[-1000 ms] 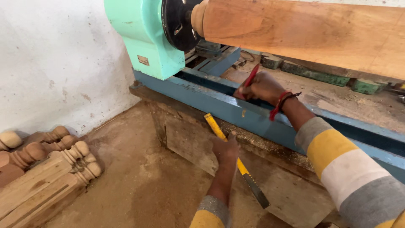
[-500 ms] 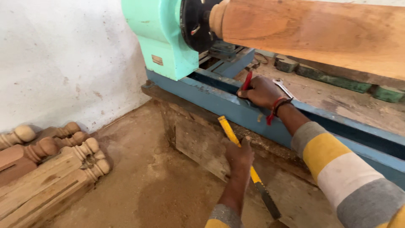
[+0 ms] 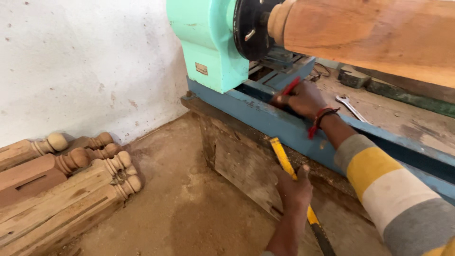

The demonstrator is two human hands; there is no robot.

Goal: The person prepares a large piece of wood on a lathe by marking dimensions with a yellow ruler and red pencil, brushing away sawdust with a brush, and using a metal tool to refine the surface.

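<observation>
Your left hand [image 3: 294, 189]: closed around a yellow-handled tool [image 3: 296, 187], gripped at mid-length; the yellow end points up toward the lathe bed [image 3: 265, 114], the dark end runs down past your wrist to the lower frame edge; hand and tool lie against the worn wooden board [image 3: 241, 166] under the bed

Your right hand [image 3: 303, 97]: fingers curled shut on a red pencil [image 3: 290, 86], resting on the blue lathe bed just right of the headstock; the pencil's red tip rises above the knuckles; red thread band on the wrist, striped grey, yellow and white sleeve behind it

Mint-green headstock [image 3: 208, 42]: stands at the left end of the bed, black faceplate [image 3: 249, 28] on its right face

Wooden blank [image 3: 374, 35]: large, pale brown, mounted against the faceplate, running right out of frame above your right hand

Spanner [image 3: 350, 106]: silver, lying on the dusty surface behind the bed, near your right wrist

Turned wooden legs [image 3: 71, 175]: several, stacked on the sawdust floor by the white wall, knobbed ends pointing right, well apart from both hands
</observation>
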